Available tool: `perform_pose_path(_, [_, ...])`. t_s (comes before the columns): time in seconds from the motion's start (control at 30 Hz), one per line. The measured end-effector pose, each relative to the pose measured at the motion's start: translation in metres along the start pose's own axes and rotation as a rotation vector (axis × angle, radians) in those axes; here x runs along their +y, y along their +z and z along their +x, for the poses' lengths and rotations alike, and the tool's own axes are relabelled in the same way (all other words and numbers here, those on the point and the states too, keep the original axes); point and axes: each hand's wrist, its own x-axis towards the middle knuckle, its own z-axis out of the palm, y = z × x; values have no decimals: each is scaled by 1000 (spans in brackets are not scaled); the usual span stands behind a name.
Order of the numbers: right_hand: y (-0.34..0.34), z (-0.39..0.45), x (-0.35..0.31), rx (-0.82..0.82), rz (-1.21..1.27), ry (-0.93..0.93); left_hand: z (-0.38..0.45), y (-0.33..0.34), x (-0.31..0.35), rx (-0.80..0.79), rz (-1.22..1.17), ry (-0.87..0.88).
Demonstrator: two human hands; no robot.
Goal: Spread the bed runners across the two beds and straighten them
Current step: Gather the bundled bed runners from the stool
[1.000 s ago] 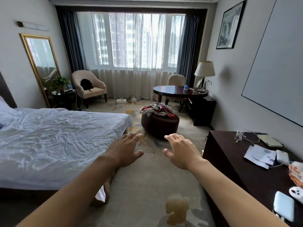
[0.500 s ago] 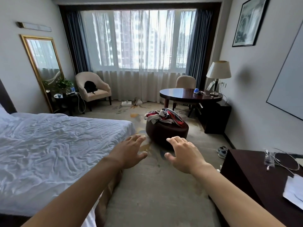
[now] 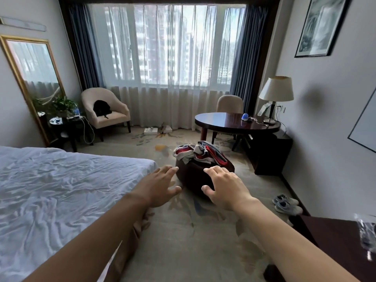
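Observation:
A crumpled heap of red, grey and white striped bed runners (image 3: 198, 153) lies on a round dark brown ottoman (image 3: 191, 180) on the carpet ahead. My left hand (image 3: 160, 186) and my right hand (image 3: 223, 186) are both stretched forward in the air, fingers spread, holding nothing, just short of the ottoman. A bed (image 3: 61, 190) with a wrinkled white sheet fills the left side; its foot end reaches close to the ottoman. Only this one bed is in view.
A round dark table (image 3: 234, 123) with a lamp (image 3: 274, 98) and a chair stands beyond the ottoman on the right. A cream armchair (image 3: 105, 112) sits by the window. Grey shoes (image 3: 286, 203) lie by the right wall. A dark desk corner (image 3: 329, 237) is near right.
The view has moved forward toward the ottoman, which now looks larger and nearer. Both hands stay outstretched and empty, and now overlap the ottoman's front. The desk on the right has slid mostly out of view.

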Motion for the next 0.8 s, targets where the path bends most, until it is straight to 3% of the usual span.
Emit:
perform_pose_path(0.3, [39, 160, 47, 7, 27, 43, 166, 2, -73, 13, 5, 30])
perform_pose_path(0.8, [101, 395, 189, -20, 35, 46, 441, 44, -119, -14, 13, 41])
